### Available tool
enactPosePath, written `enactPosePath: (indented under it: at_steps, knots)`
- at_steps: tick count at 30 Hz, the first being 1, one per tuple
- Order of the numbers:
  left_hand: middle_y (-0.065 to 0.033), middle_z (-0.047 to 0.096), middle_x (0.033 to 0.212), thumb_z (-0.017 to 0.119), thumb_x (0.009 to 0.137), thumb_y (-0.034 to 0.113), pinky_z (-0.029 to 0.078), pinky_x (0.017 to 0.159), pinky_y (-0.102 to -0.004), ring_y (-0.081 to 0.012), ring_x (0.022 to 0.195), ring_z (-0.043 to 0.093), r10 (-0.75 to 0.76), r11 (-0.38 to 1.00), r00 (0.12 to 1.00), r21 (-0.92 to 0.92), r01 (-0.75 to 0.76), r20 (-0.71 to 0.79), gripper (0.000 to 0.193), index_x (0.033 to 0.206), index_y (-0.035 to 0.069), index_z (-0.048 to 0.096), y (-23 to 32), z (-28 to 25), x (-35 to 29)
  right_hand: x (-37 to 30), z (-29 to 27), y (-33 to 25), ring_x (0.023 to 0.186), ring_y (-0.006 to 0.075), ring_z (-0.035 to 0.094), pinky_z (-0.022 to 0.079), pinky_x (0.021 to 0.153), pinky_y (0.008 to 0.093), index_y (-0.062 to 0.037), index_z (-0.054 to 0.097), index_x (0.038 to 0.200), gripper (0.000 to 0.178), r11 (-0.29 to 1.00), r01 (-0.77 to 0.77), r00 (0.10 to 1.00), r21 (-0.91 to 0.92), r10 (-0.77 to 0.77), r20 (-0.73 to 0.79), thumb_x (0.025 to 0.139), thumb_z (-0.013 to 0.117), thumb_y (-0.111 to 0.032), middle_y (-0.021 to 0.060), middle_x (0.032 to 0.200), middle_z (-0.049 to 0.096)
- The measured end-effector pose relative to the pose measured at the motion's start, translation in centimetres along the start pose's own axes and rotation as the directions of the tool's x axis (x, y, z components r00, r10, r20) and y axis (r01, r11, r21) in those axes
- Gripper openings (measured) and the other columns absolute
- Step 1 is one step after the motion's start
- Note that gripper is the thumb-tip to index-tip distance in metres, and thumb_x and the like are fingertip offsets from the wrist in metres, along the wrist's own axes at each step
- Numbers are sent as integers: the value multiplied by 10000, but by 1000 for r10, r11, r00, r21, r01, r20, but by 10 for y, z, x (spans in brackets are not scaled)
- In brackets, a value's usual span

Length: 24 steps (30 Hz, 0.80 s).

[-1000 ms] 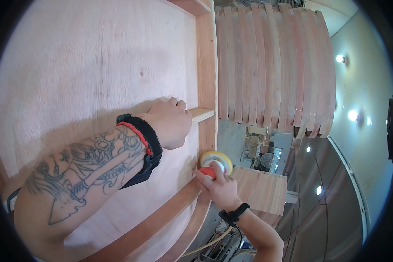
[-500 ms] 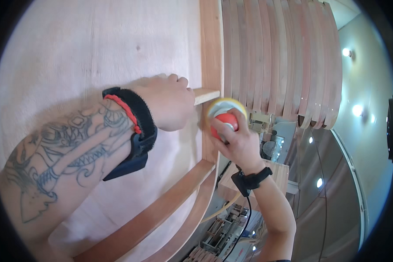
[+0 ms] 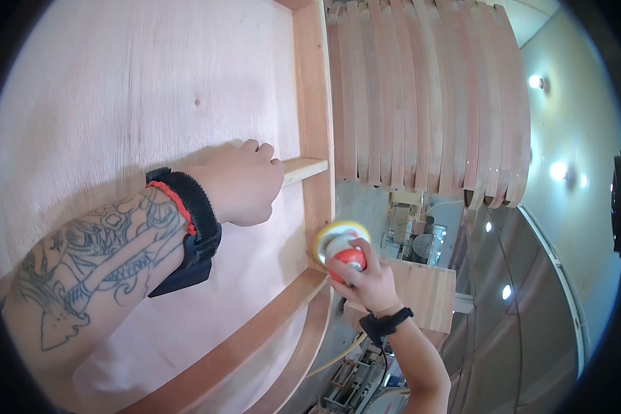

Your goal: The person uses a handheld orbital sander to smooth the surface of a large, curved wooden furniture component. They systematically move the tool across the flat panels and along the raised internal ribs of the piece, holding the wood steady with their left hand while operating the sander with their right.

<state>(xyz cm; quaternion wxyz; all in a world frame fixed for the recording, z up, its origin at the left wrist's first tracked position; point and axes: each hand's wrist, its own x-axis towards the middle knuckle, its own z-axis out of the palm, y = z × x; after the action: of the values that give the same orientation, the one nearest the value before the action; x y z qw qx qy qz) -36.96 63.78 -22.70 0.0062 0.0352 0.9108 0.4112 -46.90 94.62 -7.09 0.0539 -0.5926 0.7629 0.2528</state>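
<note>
My left hand [image 3: 241, 183] is closed around a short wooden bar [image 3: 305, 170]. The bar's free end lies over the side rail [image 3: 316, 103] of a wooden frame, and its other end is hidden by the hand. In my right hand [image 3: 372, 283] is a round sander with a red top [image 3: 350, 262] and a yellow-rimmed pad. The pad is held against or close to the outer side of the rail, near where a slanting brace [image 3: 234, 345] joins it. Contact there cannot be made out. A pale plywood panel [image 3: 138, 76] backs the frame.
Curved wooden strips [image 3: 421, 96] hang or stand in a row beyond the rail. Below them are a wooden block [image 3: 421, 290] and some machinery [image 3: 352, 379]. A yellowish hose [image 3: 338, 360] runs near my right forearm. A curved rail [image 3: 300, 352] borders the brace.
My right hand has brought the sander down along the rail, toward the brace. The whole view has shifted slightly; my left hand still grips the wooden bar.
</note>
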Motion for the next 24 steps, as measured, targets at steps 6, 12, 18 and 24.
enactPosePath:
  at_steps: [6,12,18,24]
  knots:
    - [-236,622,1254,560,855,97,525,997,-459,-354,1199,600,-8,1000,998,6,7,68,369,1165,-74,667,3,-5,-1,75,-16,23,934,383,719,645,723,428,-319,714,1225,493,981,-124,963,152,156,-221,757,870,-339,190,1296,586]
    - [-227,607,1165,603,803,61,503,985,-448,-376,1129,583,0,999,1000,-47,0,0,330,1099,-82,627,-5,10,-1,86,-9,29,997,380,705,641,760,432,-328,706,1244,546,978,-80,961,191,127,-247,727,868,-267,193,1302,579]
    - [-217,593,1167,636,810,67,501,979,-455,-382,1139,575,-24,999,1000,-26,24,20,329,1107,-73,614,-3,5,1,34,11,8,940,322,720,642,670,379,-360,719,1221,528,987,-69,971,146,100,-216,721,872,-290,160,1294,572]
    - [-223,582,1169,635,820,61,502,971,-459,-386,1126,579,-53,999,999,-11,53,8,285,1075,-65,606,-4,6,-2,-25,21,-14,1027,365,695,630,746,417,-291,728,1203,514,982,-163,980,98,172,-95,716,892,-265,178,1298,560]
